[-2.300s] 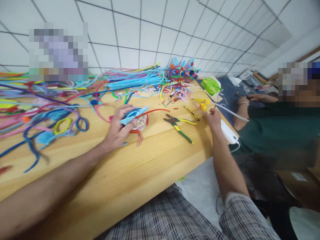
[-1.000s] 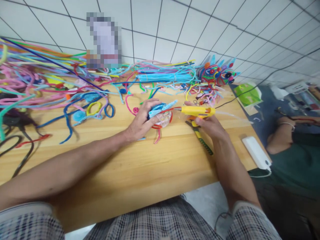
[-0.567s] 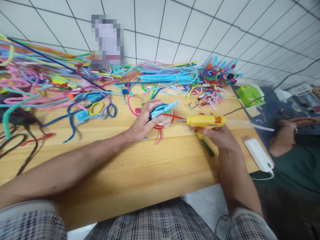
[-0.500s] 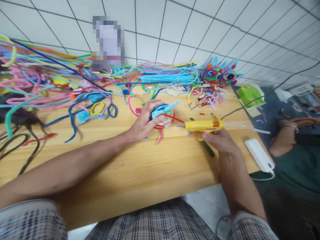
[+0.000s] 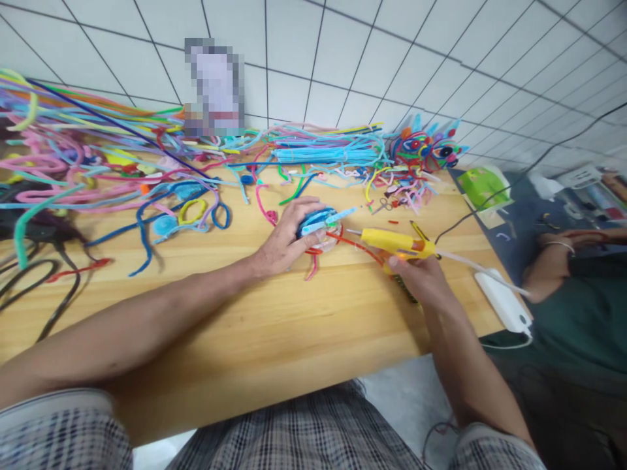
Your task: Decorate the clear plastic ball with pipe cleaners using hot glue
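My left hand (image 5: pixel 289 238) is wrapped round a small pipe-cleaner craft piece (image 5: pixel 321 223), with blue fuzzy parts on top and a clear, shiny body below. A red pipe cleaner (image 5: pixel 360 245) runs from this piece to the right, passing under the nozzle of a yellow hot glue gun (image 5: pixel 394 241). My right hand (image 5: pixel 418 274) grips the glue gun by its handle, the metal tip pointing left, a short way from the craft piece. A clear glue stick (image 5: pixel 482 269) sticks out of its rear. Pliers (image 5: pixel 405 287) lie mostly hidden under my right hand.
Heaped pipe cleaners (image 5: pixel 112 163) cover the table's left and back, with a light-blue bundle (image 5: pixel 323 154) by the wall. Two finished animal heads (image 5: pixel 426 147) stand at the back. Small scissors (image 5: pixel 383 205), a yellow cutter (image 5: pixel 418 230) and a white power bank (image 5: pixel 503 300) lie rightward. A co-worker's arm (image 5: pixel 548 261) is beyond.
My right hand took up the glue gun from the table's right and brought it to the craft piece. Since then its tip has drawn back slightly and tilted upward. My left hand keeps its hold.
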The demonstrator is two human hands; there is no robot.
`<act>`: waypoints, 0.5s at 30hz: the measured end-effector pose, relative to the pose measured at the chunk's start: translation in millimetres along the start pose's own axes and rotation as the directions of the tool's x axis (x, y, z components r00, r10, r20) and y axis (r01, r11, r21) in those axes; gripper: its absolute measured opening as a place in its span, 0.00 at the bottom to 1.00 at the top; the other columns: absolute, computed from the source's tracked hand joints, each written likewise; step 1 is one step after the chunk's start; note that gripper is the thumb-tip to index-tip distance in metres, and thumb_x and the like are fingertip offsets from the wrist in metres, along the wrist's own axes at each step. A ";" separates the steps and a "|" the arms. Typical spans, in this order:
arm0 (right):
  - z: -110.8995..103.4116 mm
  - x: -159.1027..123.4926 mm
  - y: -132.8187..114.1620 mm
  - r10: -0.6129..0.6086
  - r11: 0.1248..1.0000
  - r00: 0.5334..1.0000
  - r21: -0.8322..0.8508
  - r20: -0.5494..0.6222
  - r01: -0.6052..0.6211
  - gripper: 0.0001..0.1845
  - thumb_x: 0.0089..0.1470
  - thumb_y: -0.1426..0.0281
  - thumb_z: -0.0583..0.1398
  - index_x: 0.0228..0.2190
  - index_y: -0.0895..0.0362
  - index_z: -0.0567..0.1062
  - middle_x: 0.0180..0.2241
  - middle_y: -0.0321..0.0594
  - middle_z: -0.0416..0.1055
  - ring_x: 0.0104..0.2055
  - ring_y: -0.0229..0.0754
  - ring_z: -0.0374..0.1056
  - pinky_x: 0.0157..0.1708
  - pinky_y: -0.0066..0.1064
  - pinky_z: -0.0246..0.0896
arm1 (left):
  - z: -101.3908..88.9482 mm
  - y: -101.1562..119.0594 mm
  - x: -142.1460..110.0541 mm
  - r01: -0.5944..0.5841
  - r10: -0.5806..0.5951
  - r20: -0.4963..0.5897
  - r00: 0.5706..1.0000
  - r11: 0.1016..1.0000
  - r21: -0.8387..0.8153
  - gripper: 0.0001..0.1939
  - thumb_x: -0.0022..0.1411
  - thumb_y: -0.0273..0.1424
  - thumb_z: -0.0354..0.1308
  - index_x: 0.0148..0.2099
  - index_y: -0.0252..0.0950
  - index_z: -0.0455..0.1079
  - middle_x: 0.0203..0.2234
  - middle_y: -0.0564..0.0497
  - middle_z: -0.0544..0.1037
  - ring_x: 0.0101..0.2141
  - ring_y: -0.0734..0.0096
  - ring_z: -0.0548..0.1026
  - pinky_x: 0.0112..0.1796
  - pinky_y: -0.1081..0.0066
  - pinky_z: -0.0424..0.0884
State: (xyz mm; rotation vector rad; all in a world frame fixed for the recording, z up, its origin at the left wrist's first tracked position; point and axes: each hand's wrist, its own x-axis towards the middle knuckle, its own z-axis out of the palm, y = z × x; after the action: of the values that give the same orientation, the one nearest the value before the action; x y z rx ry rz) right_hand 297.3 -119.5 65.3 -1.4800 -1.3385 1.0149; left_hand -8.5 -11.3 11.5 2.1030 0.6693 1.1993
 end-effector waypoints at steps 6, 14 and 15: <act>18.1 1.9 -19.3 -0.148 0.970 0.989 -0.196 -0.008 0.143 0.17 0.57 0.52 0.74 0.41 0.49 0.83 0.39 0.39 0.85 0.42 0.50 0.80 0.43 0.42 0.76 | 0.6 0.7 0.3 -0.014 0.014 -0.007 1.000 1.000 0.010 0.26 0.80 0.47 0.57 0.71 0.41 0.66 0.67 0.38 0.70 0.70 0.52 0.68 0.71 0.47 0.65; 28.4 -3.9 -21.1 -0.360 0.843 0.929 -0.396 0.088 0.364 0.05 0.65 0.62 0.67 0.42 0.48 0.79 0.41 0.37 0.81 0.42 0.47 0.77 0.46 0.40 0.71 | 0.7 3.7 1.3 -0.023 0.023 0.006 1.000 0.999 0.032 0.25 0.81 0.47 0.56 0.72 0.43 0.64 0.68 0.38 0.71 0.71 0.51 0.68 0.71 0.44 0.65; 28.2 -3.6 -21.1 -0.365 0.835 0.927 -0.407 0.091 0.369 0.05 0.66 0.62 0.66 0.42 0.48 0.78 0.39 0.37 0.79 0.41 0.47 0.76 0.44 0.40 0.71 | 0.5 4.0 1.2 -0.020 0.019 0.011 1.000 0.999 0.038 0.25 0.81 0.47 0.55 0.72 0.43 0.64 0.68 0.38 0.70 0.71 0.50 0.68 0.71 0.43 0.65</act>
State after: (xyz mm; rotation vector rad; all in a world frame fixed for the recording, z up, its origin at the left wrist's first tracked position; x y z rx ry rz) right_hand 264.0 -119.9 77.5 -1.4344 -1.8469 0.5020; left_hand -7.1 -13.3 14.9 2.1501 0.6729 1.1943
